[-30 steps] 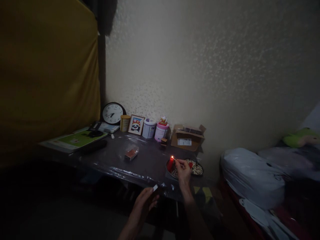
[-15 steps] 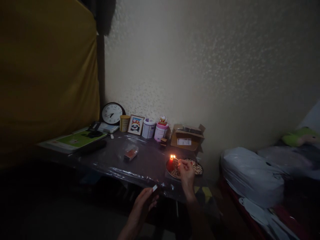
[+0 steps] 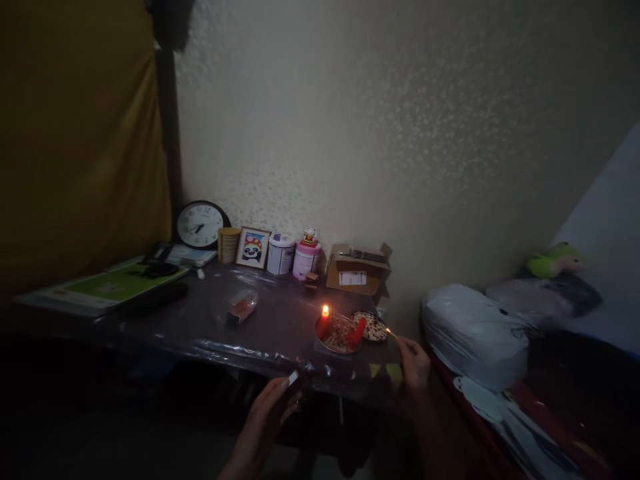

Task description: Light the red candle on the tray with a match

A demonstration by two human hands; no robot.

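Observation:
My left hand (image 3: 270, 408) is closed on a small box (image 3: 293, 378), its white end showing in front of the table's edge. Between the fingertips of my right hand (image 3: 414, 360) is a thin matchstick (image 3: 392, 333) with a small glow at its tip. A red candle (image 3: 324, 324) burns upright at the left side of a round plate (image 3: 340, 347). Another red candle (image 3: 357, 335) leans at that plate's right side, with no flame visible. Just behind it lies a second round plate (image 3: 370, 327) with a speckled surface.
A clock (image 3: 201, 225), yellow canister (image 3: 229, 245), framed panda picture (image 3: 253, 248), two lidded tubs (image 3: 281, 255) and a cardboard box (image 3: 358, 270) line the wall. A small packet (image 3: 243, 307) lies on the dark table (image 3: 280, 337). White bags (image 3: 475, 333) are at right.
My right hand has moved right with the matchstick, away from the burning candle, uncovering the leaning candle. My left hand still holds the small box. The view has shifted right.

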